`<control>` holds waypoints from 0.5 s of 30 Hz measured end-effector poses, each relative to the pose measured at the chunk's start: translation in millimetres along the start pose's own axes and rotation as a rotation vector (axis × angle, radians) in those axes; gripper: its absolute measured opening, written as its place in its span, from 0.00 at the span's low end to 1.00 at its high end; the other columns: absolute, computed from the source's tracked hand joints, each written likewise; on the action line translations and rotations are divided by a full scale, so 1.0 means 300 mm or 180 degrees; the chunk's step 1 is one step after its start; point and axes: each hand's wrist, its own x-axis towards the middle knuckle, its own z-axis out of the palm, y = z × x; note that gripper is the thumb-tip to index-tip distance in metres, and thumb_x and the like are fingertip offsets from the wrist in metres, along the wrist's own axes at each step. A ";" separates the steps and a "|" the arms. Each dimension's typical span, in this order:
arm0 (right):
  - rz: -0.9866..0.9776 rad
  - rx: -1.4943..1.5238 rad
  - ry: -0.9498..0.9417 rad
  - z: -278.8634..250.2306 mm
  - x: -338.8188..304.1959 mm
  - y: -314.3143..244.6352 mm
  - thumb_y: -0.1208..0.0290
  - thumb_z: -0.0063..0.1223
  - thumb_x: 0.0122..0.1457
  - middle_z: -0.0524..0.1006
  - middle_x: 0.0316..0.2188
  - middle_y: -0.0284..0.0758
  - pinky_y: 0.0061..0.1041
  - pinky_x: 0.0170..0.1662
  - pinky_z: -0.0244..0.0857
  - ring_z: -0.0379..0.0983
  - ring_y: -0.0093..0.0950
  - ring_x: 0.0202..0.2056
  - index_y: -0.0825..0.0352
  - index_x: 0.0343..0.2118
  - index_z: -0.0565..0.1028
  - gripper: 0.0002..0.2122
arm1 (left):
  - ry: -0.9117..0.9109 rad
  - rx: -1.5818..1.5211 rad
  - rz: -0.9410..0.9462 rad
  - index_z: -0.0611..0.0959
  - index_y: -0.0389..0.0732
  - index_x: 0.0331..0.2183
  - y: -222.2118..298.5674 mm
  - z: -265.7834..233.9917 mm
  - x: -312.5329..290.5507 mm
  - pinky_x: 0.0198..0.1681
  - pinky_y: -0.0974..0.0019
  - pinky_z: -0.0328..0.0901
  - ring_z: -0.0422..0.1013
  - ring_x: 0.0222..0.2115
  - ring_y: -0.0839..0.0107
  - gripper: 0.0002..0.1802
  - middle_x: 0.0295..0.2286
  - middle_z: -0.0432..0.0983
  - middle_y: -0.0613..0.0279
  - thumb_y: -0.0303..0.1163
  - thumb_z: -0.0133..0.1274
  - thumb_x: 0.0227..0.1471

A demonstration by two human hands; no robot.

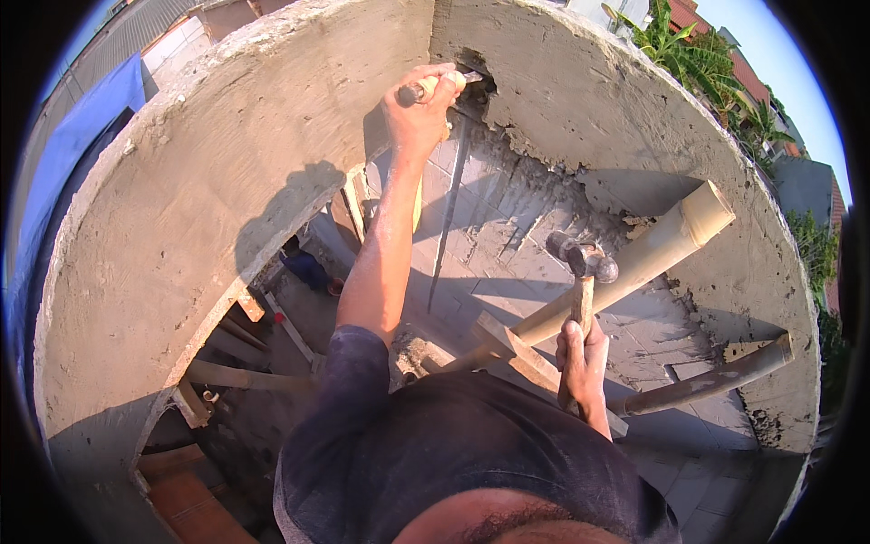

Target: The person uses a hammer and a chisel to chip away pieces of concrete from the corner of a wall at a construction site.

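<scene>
My left hand point(419, 116) is stretched far forward, its fingers wrapped round the pale yellowish handle of a chisel point(451, 83). The chisel's metal end points right, at a rough, dark broken hole point(488, 71) in the cement-plastered wall near the inner corner. Whether the tip touches the wall is hard to make out. Held upright in my right hand point(584, 364) is a hammer point(584, 272) with a wooden handle and a dark metal head. Its head is well apart from the chisel, over the sloping tiled surface.
Plastered walls point(172, 154) curve around me. A thick bamboo pole point(652, 249) slants across the ridged grey tiles point(507, 199), with a darker pole point(716, 376) farther right. Through an opening below left, timbers point(245, 376) and what looks like a person in dark blue point(306, 267) show.
</scene>
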 end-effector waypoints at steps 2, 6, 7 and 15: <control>0.0057 -0.0111 -0.0091 0.008 0.025 -0.043 0.61 0.48 0.72 0.66 0.18 0.24 0.17 0.19 0.54 0.58 0.13 0.16 0.66 0.35 0.69 0.12 | -0.0294 0.0834 0.0435 0.86 0.29 0.40 0.011 0.019 0.013 0.37 0.69 0.79 0.83 0.32 0.69 0.11 0.33 0.85 0.53 0.27 0.59 0.60; -0.0150 -0.0285 -0.0186 0.026 0.063 -0.103 0.64 0.48 0.71 0.67 0.18 0.24 0.18 0.20 0.55 0.60 0.13 0.17 0.66 0.35 0.69 0.10 | -0.0558 0.0751 0.0515 0.87 0.31 0.39 0.025 0.044 0.002 0.36 0.72 0.76 0.82 0.30 0.74 0.10 0.30 0.85 0.57 0.29 0.61 0.58; -0.0297 -0.0359 -0.0226 0.026 0.070 -0.112 0.64 0.48 0.71 0.67 0.18 0.24 0.18 0.20 0.55 0.60 0.14 0.17 0.66 0.36 0.69 0.10 | -0.0508 0.0975 0.0633 0.88 0.32 0.38 0.007 0.042 0.000 0.37 0.72 0.76 0.82 0.31 0.74 0.11 0.30 0.86 0.58 0.30 0.63 0.56; -0.0769 -0.0279 -0.0186 0.048 0.139 -0.273 0.61 0.49 0.70 0.66 0.17 0.28 0.25 0.24 0.56 0.60 0.18 0.20 0.70 0.35 0.70 0.14 | -0.1127 0.1737 0.1111 0.88 0.46 0.28 0.093 0.100 0.057 0.30 0.63 0.71 0.77 0.21 0.70 0.14 0.20 0.80 0.62 0.46 0.68 0.49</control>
